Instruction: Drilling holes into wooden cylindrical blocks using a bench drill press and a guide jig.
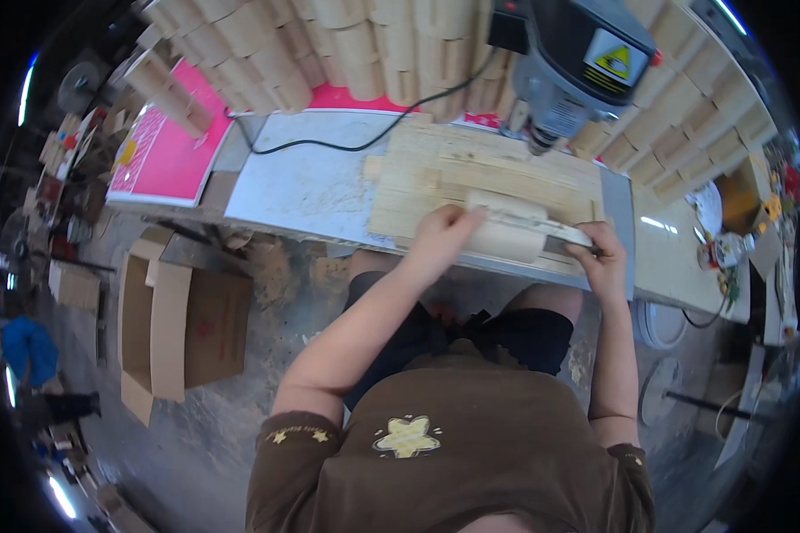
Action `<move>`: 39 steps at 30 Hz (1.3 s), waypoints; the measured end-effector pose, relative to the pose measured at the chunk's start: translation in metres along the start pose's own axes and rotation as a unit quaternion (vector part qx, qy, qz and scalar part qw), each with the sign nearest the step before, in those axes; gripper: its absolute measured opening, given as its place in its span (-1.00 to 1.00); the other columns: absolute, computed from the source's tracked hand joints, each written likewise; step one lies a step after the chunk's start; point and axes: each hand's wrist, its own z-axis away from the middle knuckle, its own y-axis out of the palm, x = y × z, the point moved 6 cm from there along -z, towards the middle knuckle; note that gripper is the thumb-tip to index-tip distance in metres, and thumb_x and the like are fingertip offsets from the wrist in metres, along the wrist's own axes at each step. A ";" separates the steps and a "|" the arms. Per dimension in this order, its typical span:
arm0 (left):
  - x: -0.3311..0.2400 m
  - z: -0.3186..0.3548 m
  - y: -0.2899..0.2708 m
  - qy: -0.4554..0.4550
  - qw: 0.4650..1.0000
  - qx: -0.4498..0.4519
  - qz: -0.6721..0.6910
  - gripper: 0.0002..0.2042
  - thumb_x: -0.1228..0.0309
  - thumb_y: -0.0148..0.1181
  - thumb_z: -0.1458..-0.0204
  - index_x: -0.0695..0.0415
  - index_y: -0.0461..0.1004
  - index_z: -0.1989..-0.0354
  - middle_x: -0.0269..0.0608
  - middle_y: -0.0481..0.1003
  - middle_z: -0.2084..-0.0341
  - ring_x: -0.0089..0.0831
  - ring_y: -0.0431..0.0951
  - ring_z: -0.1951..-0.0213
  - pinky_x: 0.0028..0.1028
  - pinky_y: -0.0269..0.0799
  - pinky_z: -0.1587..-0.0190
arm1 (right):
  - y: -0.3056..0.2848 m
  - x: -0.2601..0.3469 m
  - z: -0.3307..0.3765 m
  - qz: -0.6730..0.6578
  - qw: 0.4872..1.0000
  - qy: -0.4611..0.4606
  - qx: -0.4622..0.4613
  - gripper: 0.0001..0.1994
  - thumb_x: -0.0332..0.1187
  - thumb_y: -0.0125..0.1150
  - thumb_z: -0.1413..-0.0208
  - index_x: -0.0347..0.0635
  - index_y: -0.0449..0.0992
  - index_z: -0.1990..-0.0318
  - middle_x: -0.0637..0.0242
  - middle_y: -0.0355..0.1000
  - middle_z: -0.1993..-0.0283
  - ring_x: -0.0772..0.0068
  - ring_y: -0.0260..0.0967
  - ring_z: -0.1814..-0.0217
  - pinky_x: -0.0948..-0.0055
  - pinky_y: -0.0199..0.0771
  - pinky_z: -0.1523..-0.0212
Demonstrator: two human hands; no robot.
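Observation:
A pale wooden block (507,240) with a rounded side lies near the front of a plank base (400,191) on the bench. Along its top runs a narrow, light strip (533,218), whose exact kind I cannot make out. My left hand (446,235) is closed at the strip's left end, thumb and fingers against the block. At the other end, my right hand (603,256) pinches the strip between thumb and fingers. Just behind the block, the drill press (578,67) hangs with its chuck (542,139) above the planks.
Tall stacks of similar wooden blocks (356,53) line the bench's back, with more blocks (684,115) at right. A black cable (329,144) crosses the white sheet (302,191). Left are a pink sheet (173,160) and, on the floor, an open cardboard box (200,320).

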 end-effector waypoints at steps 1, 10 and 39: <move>0.002 -0.006 0.002 0.009 0.996 0.021 -0.082 -0.55 0.14 0.19 0.07 0.39 0.40 0.27 -0.22 0.42 0.55 -0.47 0.36 0.50 -0.47 0.31 0.42 | -0.002 -0.005 -0.005 0.034 0.999 -0.011 -0.023 -0.76 -0.58 0.30 0.27 -0.28 0.51 0.33 0.30 0.41 0.34 0.43 0.33 0.26 0.51 0.31 0.23; -0.009 -0.023 0.007 0.327 0.918 -0.099 -0.203 -0.45 0.38 0.37 0.38 0.32 0.39 0.12 -0.07 0.43 0.31 -0.16 0.42 0.25 -0.32 0.33 0.17 | -0.013 -0.029 -0.056 0.115 0.989 0.015 -0.088 -0.70 -0.52 0.34 0.22 -0.34 0.50 0.24 0.21 0.44 0.31 0.38 0.38 0.25 0.54 0.33 0.20; 0.007 -0.054 -0.016 0.281 0.877 -0.087 -0.381 -0.47 0.20 0.34 0.35 -0.01 0.46 0.07 -0.35 0.39 0.39 -0.32 0.32 0.18 -0.29 0.05 0.08 | -0.082 0.127 -0.179 0.246 0.929 -0.152 -0.232 -0.66 -0.20 -0.08 -0.16 -0.26 0.46 0.10 0.26 0.47 0.28 0.51 0.34 0.23 0.53 0.29 0.17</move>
